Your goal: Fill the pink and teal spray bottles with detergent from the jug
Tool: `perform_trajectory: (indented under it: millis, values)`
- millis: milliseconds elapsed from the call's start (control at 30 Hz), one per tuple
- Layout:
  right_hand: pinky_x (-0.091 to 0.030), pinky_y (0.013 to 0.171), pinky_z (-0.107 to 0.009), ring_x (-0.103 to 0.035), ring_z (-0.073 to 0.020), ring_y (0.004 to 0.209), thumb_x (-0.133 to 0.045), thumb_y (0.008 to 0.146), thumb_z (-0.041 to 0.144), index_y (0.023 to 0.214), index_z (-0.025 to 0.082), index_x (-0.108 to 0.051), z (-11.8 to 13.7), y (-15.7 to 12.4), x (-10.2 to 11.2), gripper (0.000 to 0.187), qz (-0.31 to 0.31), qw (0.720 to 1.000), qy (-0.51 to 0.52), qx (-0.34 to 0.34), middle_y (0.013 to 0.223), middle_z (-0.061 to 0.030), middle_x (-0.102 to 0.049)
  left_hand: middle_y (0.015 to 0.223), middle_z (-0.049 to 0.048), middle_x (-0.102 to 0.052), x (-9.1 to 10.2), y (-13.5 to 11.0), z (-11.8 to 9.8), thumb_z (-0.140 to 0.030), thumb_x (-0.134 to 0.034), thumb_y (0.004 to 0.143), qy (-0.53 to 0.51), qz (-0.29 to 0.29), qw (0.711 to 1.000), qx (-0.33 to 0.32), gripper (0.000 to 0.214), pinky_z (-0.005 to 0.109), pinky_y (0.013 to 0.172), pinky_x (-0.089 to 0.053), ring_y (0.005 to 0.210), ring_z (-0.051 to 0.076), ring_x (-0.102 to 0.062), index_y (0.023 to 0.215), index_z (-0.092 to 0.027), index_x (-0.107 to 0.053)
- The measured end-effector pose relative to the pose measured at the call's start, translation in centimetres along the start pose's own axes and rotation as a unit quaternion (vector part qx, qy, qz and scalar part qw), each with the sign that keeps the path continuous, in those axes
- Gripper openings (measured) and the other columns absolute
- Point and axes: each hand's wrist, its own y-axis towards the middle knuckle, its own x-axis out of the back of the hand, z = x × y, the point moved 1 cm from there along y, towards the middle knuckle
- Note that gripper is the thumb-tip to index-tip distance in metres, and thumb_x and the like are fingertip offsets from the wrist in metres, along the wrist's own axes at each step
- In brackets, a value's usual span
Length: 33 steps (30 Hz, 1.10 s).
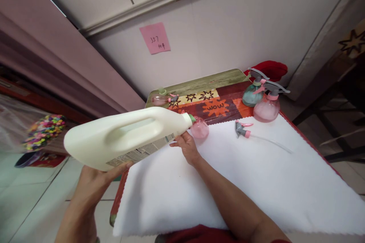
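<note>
White cloth (228, 190) lies bare nearby; jug (125, 136) blocks left, 2 spray bottles (266, 108) behind.

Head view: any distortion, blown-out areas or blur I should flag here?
Head view: wide-angle bending, seams on the wall lean and curve. Head view: soft even light, faint shadows, yet the white cloth is nearly blown out. Head view: the white jug in the left hand is sharp, its label print too small to read.
</note>
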Motion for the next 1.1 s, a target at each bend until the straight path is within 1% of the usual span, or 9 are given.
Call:
perform_trajectory:
  millis: [133,200,267,333,467,667,1100]
  values:
    - [-0.063,0.073,-0.032,-0.067,-0.0186,0.092,-0.076,0.079,0.050,0.115,0.023,-0.067,0.0,0.0,0.0,0.046,0.000,1.000,-0.002,-0.003,0.106,-0.0041,-0.072,0.121,0.0120,-0.075,0.1,0.0,0.0,-0.027,-0.095,0.046,0.003,-0.006,1.000,0.007,0.073,0.052,0.102,-0.053,0.120,0.041,-0.064,0.115,-0.018,-0.071]
    - [-0.063,0.073,-0.032,-0.067,-0.0184,0.092,-0.076,0.079,0.049,0.114,0.023,-0.067,0.0,0.0,0.0,0.045,0.002,1.000,-0.001,-0.002,0.106,-0.0039,-0.072,0.122,0.0114,-0.075,0.1,0.1,0.0,-0.027,-0.096,0.045,0.004,-0.001,1.000,0.008,0.076,0.051,0.102,-0.053,0.119,0.040,-0.065,0.116,-0.018,-0.071]
    - [-0.063,0.073,-0.031,-0.067,-0.0179,0.091,-0.076,0.079,0.049,0.113,0.023,-0.067,0.1,0.0,0.0,0.043,0.002,1.000,0.001,-0.002,0.104,-0.0035,-0.072,0.124,0.0106,-0.074,0.1,0.1,0.1,-0.028,-0.096,0.046,0.005,0.003,1.000,0.008,0.075,0.050,0.102,-0.053,0.119,0.039,-0.065,0.117,-0.019,-0.071]
    - [-0.063,0.073,-0.031,-0.067,-0.0176,0.091,-0.077,0.079,0.049,0.112,0.023,-0.067,0.1,0.0,0.0,0.044,0.002,1.000,0.004,-0.002,0.104,-0.0033,-0.072,0.124,0.0101,-0.074,0.2,0.1,0.3,-0.029,-0.096,0.048,0.006,0.005,1.000,0.000,0.075,0.049,0.102,-0.053,0.120,0.038,-0.065,0.118,-0.020,-0.071]
    - [-0.063,0.072,-0.030,-0.067,-0.0171,0.089,-0.078,0.077,0.049,0.112,0.023,-0.067,0.1,0.0,0.0,0.045,0.001,1.000,0.007,-0.003,0.102,-0.0027,-0.072,0.122,0.0096,-0.075,0.4,0.3,0.8,-0.029,-0.097,0.046,0.010,0.003,1.000,-0.023,0.077,0.050,0.101,-0.054,0.117,0.037,-0.066,0.119,-0.021,-0.071]
    - [-0.063,0.072,-0.030,-0.067,-0.0168,0.089,-0.078,0.078,0.049,0.112,0.023,-0.067,0.1,0.1,0.0,0.045,0.001,1.000,0.008,-0.004,0.103,-0.0030,-0.072,0.125,0.0099,-0.074,0.4,0.4,1.0,-0.029,-0.096,0.047,0.008,0.003,1.000,-0.025,0.077,0.051,0.100,-0.055,0.116,0.038,-0.067,0.120,-0.021,-0.071]
    - [-0.063,0.073,-0.032,-0.067,-0.0177,0.090,-0.077,0.078,0.050,0.114,0.022,-0.067,-0.1,0.1,0.1,0.046,0.001,1.000,0.002,-0.003,0.104,-0.0036,-0.072,0.119,0.0102,-0.076,-0.1,0.1,0.3,-0.032,-0.096,0.046,0.014,-0.010,1.000,-0.019,0.073,0.054,0.099,-0.054,0.114,0.039,-0.068,0.115,-0.020,-0.072]
